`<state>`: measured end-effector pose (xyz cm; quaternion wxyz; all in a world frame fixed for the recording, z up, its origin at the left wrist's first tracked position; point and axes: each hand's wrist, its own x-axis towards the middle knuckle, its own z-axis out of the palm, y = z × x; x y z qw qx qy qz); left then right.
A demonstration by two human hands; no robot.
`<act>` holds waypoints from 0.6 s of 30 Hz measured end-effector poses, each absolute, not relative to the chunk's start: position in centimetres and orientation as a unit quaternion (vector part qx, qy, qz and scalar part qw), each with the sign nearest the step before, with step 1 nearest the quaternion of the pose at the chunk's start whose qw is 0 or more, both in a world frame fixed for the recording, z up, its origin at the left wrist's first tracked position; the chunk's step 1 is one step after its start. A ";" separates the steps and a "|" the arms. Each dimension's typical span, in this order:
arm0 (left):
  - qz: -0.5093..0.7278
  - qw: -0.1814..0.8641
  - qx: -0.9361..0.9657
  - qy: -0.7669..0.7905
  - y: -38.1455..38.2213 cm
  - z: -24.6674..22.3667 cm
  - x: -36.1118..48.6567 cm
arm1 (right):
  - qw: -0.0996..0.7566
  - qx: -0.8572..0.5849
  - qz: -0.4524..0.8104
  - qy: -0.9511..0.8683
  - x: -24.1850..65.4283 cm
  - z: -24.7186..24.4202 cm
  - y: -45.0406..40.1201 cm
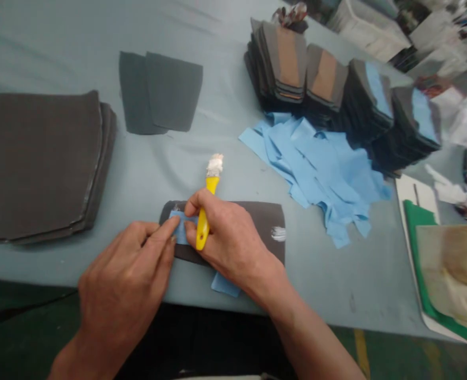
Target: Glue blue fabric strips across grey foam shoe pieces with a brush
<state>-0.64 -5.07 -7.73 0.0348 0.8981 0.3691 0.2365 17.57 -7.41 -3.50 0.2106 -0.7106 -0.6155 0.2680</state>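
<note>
A dark brown-grey fabric panel (263, 216) lies near the table's front edge under both hands. Across its left part runs a light blue fabric strip (183, 232). My left hand (128, 269) is closed, fingertips pinched together on the strip's left end. My right hand (233, 237) grips a yellow-handled brush (212, 184), bristles up and coated in white paste, while its thumb and finger also touch the strip. A white smear (278, 234) marks the panel's right end. Below my right hand another blue piece (224, 285) sticks out, partly hidden.
A stack of large brown panels (41, 163) stands at left, with two dark grey panels (174, 89) behind. Loose blue strips (316, 163) are heaped at right, before several panel stacks (285, 58) bearing brown or blue strips. A green board (419, 253) lies at far right under a stained container (455, 264).
</note>
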 end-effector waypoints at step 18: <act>0.221 0.031 0.889 0.400 -5.0 -8.3 -1.0 | 0.286 -0.770 0.224 -0.525 25.9 -1.2 -15.7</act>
